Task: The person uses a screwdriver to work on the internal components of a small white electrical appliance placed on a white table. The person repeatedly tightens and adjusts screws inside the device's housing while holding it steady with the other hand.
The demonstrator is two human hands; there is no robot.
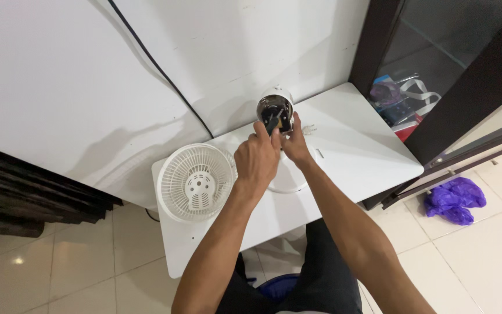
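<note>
Near the middle of the frame, slightly above centre, the left hand point(255, 160) is clenched around a dark-handled tool point(272, 124), most likely a screwdriver, whose tip points up into the open back of a small round fan motor housing point(275, 107) with a white shell and a dark, shiny inside. The right hand point(295, 144) sits just beside it, its fingers point(296, 123) pressed against the lower right edge of the housing and steadying it; whether they wrap fully around it cannot be told. The housing stands on a round white plastic base point(287, 181), which shows just below both hands.

Left of the hands, in the centre-left of the frame, a round white plastic fan grille point(195, 181) lies flat with its slotted hub facing up, near the left wrist but not touching it.

All of this rests on a white rectangular desk point(355, 139) pushed against a white wall point(59, 81). A black cable point(164, 75) runs diagonally down the wall from the top of the frame to the desk edge behind the grille. At the right, a dark-framed glass door point(466, 75) stands by the desk, and a crumpled purple plastic bag point(454, 200) lies on the pale tiled floor point(495, 261) at lower right.
</note>
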